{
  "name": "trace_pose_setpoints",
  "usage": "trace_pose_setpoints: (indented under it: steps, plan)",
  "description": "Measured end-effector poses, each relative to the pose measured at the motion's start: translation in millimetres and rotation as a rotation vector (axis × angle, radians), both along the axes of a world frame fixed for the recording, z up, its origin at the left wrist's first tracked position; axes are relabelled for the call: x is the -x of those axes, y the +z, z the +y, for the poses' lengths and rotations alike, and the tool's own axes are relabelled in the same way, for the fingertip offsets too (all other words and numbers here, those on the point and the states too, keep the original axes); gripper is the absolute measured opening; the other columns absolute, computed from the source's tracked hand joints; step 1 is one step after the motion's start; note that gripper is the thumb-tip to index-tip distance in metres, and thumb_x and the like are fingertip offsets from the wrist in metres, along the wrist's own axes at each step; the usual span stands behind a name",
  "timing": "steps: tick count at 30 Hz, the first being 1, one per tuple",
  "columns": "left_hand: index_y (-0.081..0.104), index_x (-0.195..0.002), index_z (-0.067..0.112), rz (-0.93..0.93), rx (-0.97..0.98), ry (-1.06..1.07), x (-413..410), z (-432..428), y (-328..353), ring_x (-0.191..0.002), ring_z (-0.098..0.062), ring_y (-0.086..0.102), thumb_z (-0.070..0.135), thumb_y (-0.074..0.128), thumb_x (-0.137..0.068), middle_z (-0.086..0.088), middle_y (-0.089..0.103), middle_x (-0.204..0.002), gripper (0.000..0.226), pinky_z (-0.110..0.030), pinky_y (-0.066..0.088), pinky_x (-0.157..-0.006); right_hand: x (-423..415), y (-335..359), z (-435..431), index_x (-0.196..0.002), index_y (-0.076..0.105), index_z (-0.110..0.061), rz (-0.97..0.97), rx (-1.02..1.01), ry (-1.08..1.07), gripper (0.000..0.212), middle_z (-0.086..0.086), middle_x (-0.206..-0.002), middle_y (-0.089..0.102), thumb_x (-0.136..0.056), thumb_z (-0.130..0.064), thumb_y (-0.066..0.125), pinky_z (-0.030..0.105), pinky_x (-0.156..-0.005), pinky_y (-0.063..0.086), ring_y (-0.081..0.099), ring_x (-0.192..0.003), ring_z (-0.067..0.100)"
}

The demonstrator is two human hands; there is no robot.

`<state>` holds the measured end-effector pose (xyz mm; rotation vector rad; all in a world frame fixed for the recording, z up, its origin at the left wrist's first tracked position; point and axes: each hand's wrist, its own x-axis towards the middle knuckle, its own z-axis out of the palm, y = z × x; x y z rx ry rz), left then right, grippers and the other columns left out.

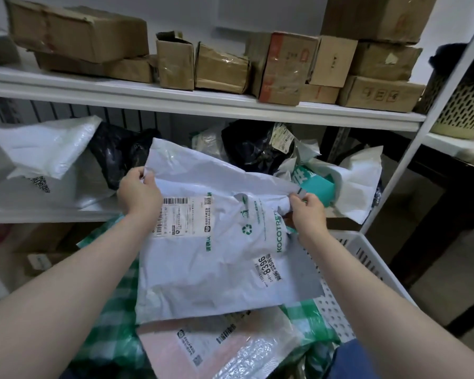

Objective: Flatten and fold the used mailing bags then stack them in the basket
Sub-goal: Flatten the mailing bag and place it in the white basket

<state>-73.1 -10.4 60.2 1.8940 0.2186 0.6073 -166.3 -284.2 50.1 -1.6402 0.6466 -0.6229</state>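
Both hands pinch the top edge of the white mailing bag [216, 263]. The left hand [138, 191] has fingers curled on one corner, the right hand [307, 212] on a bunched corner. The bag is held up, its lower part over the white basket [367, 258].

Risk: the slick plastic could slip, and the bunched corner would likely skew the fold.

Room: white shelf rack [175, 99], cardboard boxes [80, 31] on top, crumpled bags [47, 149] behind.
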Motion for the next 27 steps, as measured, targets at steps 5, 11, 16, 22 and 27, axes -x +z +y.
trace_pose_setpoints:
  steps: [5,11,16,22,27]
  plan:
    - [0.044,-0.140,0.018,0.231,-0.270,0.106,1.0,-6.3,-3.4,-0.126,-0.036,0.036,0.025,0.054,-0.096,-0.014,0.038,-0.141,0.045,-0.042,0.031,-0.103,-4.6,-5.7,9.8,-0.093,0.048,-0.011,-0.024,-0.195,0.162,0.012,0.014,-0.089,0.059,-0.101,-0.020,0.051,0.025,-0.051,0.056,0.063,-0.064,0.023]
    - [0.030,-0.151,0.026,-0.160,-0.697,-0.525,15.0,-67.3,16.8,-0.143,-0.018,0.024,0.052,0.053,-0.093,0.000,0.040,-0.150,0.068,-0.043,0.004,-0.119,-12.3,-3.0,24.1,-0.084,0.055,-0.020,-0.149,-0.002,0.430,0.022,0.012,-0.082,0.060,-0.100,-0.006,0.048,0.036,-0.072,0.056,0.060,-0.077,0.022]
    - [0.063,-0.085,0.040,-0.071,-0.713,-0.738,0.7,-94.7,27.2,-0.104,-0.015,0.059,0.042,0.053,-0.097,0.017,0.060,-0.077,0.015,-0.047,0.001,-0.118,-13.3,12.2,20.5,-0.087,0.052,-0.017,-0.170,-0.009,0.545,0.015,0.008,-0.086,0.066,-0.101,-0.015,0.050,0.036,-0.074,0.057,0.065,-0.081,0.018]
    - [0.065,-0.084,0.030,-0.087,-0.744,-0.433,-3.1,-113.3,19.3,-0.101,-0.020,0.056,0.036,0.047,-0.098,0.005,0.062,-0.091,0.024,-0.039,0.029,-0.094,-1.1,26.4,26.3,-0.120,0.044,-0.013,0.218,-0.059,0.602,0.059,0.001,-0.110,0.059,-0.085,-0.059,0.060,0.038,-0.075,0.061,0.067,-0.095,0.016]
    - [0.064,-0.091,0.021,-0.083,-0.768,-0.285,-8.2,-116.6,18.1,-0.097,-0.030,0.059,0.029,0.045,-0.098,-0.007,0.063,-0.105,0.022,-0.038,0.032,-0.090,1.9,19.7,28.8,-0.138,0.031,-0.015,0.443,0.151,0.671,0.074,0.002,-0.114,0.061,-0.083,-0.038,0.075,0.039,-0.083,0.059,0.064,-0.100,0.013]
